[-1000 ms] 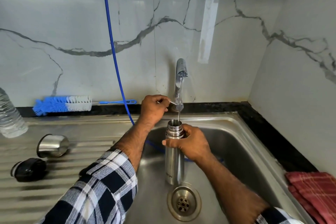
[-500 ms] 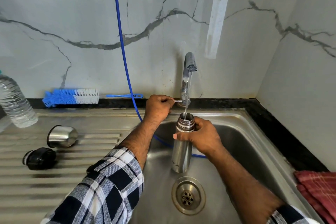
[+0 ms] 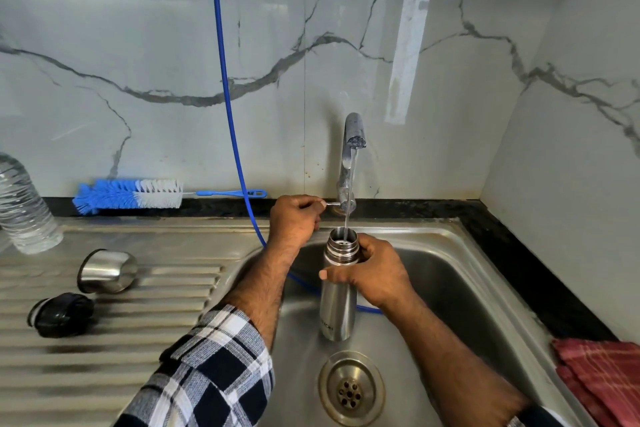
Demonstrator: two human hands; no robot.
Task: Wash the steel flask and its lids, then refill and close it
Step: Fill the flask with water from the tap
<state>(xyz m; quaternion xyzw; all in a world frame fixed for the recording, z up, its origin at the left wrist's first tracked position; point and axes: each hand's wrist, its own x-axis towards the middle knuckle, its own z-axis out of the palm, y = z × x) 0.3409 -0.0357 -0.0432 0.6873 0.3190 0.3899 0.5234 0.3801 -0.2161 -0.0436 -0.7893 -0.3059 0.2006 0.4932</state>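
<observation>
The steel flask (image 3: 336,305) stands upright in the sink, its open mouth under the tap (image 3: 352,135). A thin stream of water runs from the spout into the mouth. My right hand (image 3: 375,274) grips the flask just below its threaded neck. My left hand (image 3: 295,218) pinches the tap's small lever at the base of the tap. On the ribbed draining board at the left lie the steel cup lid (image 3: 107,270) on its side and the black inner lid (image 3: 62,314).
A blue and white bottle brush (image 3: 131,196) lies along the dark counter edge by the wall. A blue hose (image 3: 225,97) hangs down the wall into the sink basin (image 3: 460,288). A clear plastic bottle (image 3: 22,208) stands far left. A red checked cloth (image 3: 602,378) lies at right. The drain (image 3: 351,388) is in front of the flask.
The view has shifted slightly, so everything sits a little lower and to the right. Both hands keep their holds and water keeps running into the flask.
</observation>
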